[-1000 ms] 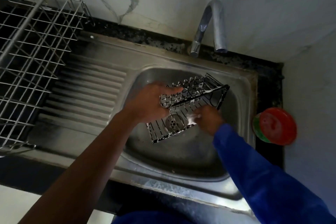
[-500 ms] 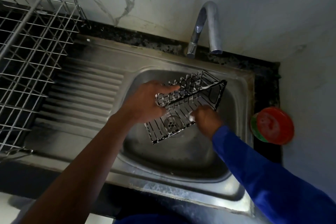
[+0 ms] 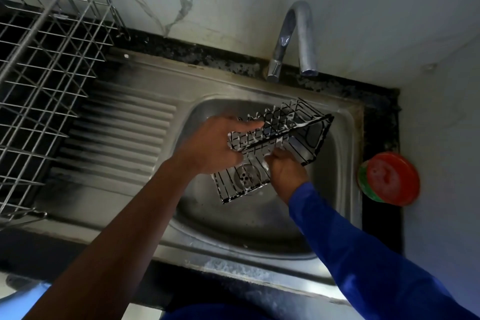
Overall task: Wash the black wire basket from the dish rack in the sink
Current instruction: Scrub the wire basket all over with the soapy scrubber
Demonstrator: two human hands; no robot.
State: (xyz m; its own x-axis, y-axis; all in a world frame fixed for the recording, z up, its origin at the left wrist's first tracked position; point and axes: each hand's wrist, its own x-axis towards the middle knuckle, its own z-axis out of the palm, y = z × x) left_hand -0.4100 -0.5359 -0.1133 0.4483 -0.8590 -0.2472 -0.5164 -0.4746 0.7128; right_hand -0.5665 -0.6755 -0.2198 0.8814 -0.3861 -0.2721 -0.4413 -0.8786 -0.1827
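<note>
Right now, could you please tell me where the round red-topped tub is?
In the head view the red-topped tub sits at the far right, on the dark counter strip beside the sink rim, beyond the right hand.

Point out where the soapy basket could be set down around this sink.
The ribbed drainboard, between the dish rack and the basin, is bare. So is the basin's near half, below the hands. Crowded: over the drain, where the left hand grips the basket and the right hand touches it; right of the sink sits a red-lidded tub.
</note>
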